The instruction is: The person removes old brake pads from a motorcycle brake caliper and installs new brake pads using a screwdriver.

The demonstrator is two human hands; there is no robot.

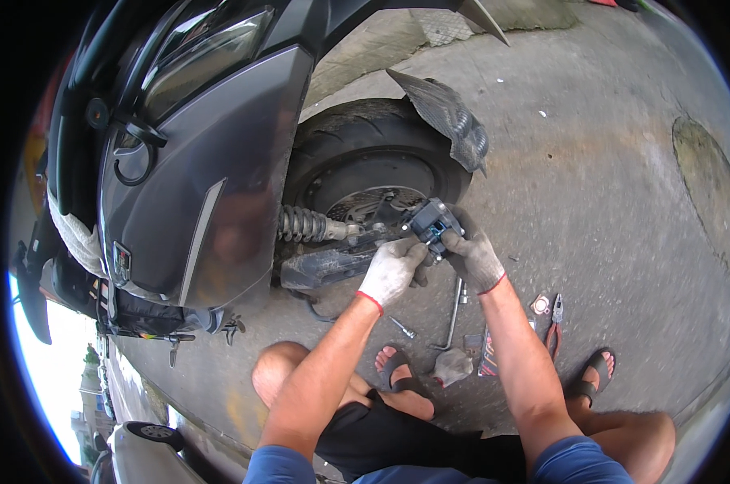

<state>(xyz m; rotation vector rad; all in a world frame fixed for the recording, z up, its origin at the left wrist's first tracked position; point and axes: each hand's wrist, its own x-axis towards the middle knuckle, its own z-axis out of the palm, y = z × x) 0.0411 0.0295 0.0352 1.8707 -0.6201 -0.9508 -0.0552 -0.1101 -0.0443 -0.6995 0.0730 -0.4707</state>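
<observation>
My right hand, in a grey-white work glove with a red cuff, grips a dark caliper-like part with small blue bits, just in front of the rear wheel. My left hand, gloved alike, has its thumb and fingers closed at the lower left of that part, partly hidden beneath it. Behind my hands are a coil spring shock and a scuffed dark housing. A torn, dirty mudguard piece sticks out above the tyre.
A dark scooter body fills the upper left. On the concrete are a socket wrench, a loose socket, red-handled pliers, a small round part and a crumpled rag. My sandalled feet flank them. A car stands at lower left.
</observation>
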